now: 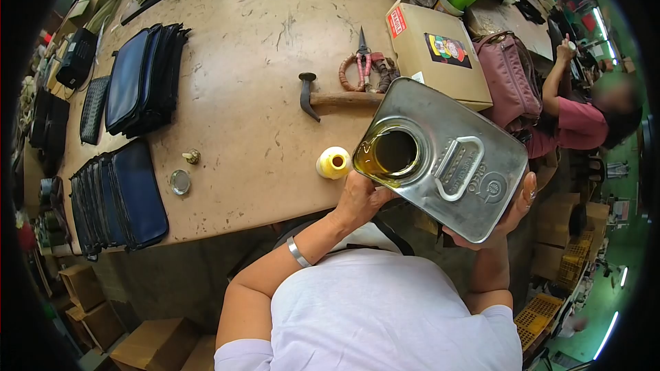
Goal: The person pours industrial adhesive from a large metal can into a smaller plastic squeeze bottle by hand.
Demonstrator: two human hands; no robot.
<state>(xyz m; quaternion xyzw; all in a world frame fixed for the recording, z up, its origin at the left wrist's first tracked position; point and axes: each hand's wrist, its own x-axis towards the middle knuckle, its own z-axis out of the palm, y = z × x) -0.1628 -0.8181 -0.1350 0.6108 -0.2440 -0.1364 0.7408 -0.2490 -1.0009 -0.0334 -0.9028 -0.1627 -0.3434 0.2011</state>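
A square metal can with a folded carry handle is tilted between my two hands. Dark amber liquid shows in its round mouth and wets the rim on the left side. My left hand is closed on the can's lower left edge, just below the mouth, its fingers partly hidden. My right hand grips the lower right corner from beneath. Just left of the mouth, a small yellow bottle with an uncapped neck stands upright on the table, close by my left fingers.
A hammer and red-handled scissors lie beyond the can, beside a cardboard box. Stacked dark pieces, a small brass-coloured piece and a round lid are at left. A person sits at right.
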